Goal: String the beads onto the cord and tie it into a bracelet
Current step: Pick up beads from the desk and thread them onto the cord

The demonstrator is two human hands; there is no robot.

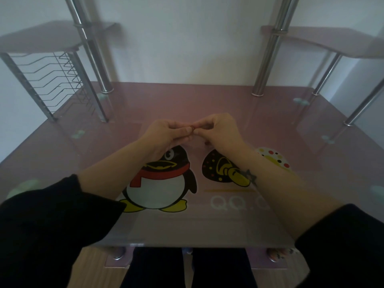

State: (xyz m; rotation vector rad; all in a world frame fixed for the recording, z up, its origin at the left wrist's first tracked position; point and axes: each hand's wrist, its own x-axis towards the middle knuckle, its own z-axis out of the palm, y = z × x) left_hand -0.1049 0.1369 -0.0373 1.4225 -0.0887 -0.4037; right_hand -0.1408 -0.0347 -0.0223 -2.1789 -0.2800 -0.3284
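Observation:
My left hand (168, 134) and my right hand (218, 129) meet fingertip to fingertip above the middle of the pink glass table (187, 100). A small dark reddish bead (192, 128) is pinched at the tips of my left thumb and forefinger. My right hand's thumb and forefinger are pinched together right against it; the cord is too thin to make out. Another small dark bead (206, 143) lies on the glass just under my right hand. Both forearms are bare, with black sleeves pushed up.
The tabletop bears a penguin picture (164, 179) and a second cartoon figure (220, 169). Chrome posts (95, 59) (268, 59) rise at the back, carrying pink side shelves. A wire rack (52, 80) stands at the back left. My dark-trousered legs show below the near edge.

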